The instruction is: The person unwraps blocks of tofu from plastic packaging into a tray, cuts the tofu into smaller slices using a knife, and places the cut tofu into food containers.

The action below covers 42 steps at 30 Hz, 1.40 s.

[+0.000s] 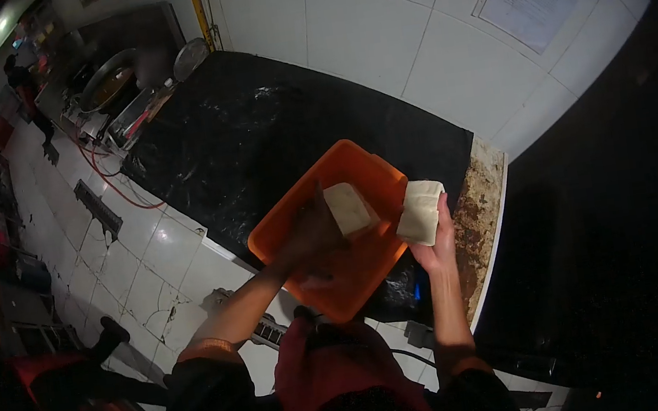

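My right hand holds a pale cream square block at the right rim of an orange plastic tub. Its fingers wrap the block's right side and lower edge. What the block is made of I cannot make out; a crease runs across its face. Inside the tub, my left hand lies in shadow, closed against the left side of a second pale square block. Most of its fingers are dark and hard to see. Something translucent lies low in the tub, too dim to name.
Black plastic sheeting covers the counter under the tub. The counter's right end is stained and rough. A large wok stands at the far left. Another person stands beyond, and someone's dark-clad leg shows at lower left.
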Each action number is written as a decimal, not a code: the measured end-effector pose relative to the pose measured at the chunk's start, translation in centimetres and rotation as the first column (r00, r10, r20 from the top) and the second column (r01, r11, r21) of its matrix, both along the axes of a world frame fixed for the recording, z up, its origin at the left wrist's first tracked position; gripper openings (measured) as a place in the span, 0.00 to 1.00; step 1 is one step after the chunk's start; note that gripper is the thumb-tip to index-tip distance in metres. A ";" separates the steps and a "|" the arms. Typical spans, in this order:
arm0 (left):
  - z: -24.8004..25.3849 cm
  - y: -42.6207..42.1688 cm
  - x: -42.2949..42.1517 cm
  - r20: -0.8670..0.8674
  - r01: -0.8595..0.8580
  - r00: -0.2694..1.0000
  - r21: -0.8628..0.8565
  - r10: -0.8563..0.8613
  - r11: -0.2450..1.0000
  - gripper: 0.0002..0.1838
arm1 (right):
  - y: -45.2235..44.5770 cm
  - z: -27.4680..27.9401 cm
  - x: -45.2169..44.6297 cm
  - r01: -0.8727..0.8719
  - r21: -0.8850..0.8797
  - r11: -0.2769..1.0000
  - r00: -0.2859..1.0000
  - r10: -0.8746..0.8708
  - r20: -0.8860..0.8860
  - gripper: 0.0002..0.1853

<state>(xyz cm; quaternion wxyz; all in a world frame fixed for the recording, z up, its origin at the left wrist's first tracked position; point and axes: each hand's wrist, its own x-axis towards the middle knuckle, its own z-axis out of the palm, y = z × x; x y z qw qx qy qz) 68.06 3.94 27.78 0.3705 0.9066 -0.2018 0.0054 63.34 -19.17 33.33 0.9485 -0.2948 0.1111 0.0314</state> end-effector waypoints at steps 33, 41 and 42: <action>5.0 3.2 -4.6 -0.120 -0.089 0.980 0.446 0.157 0.891 0.71 | 7.7 -2.8 9.6 0.302 -0.786 -0.540 0.831 0.553 -0.061 0.39; 4.7 3.3 -3.8 -0.260 0.019 0.959 0.468 0.117 0.883 0.73 | 4.3 -1.7 10.4 0.621 -0.436 -0.652 0.603 0.752 -0.266 0.33; 4.4 3.4 -3.8 -0.259 0.018 0.959 0.470 0.118 0.882 0.73 | 4.5 -1.5 11.0 0.619 -0.451 -0.643 0.585 0.761 -0.280 0.33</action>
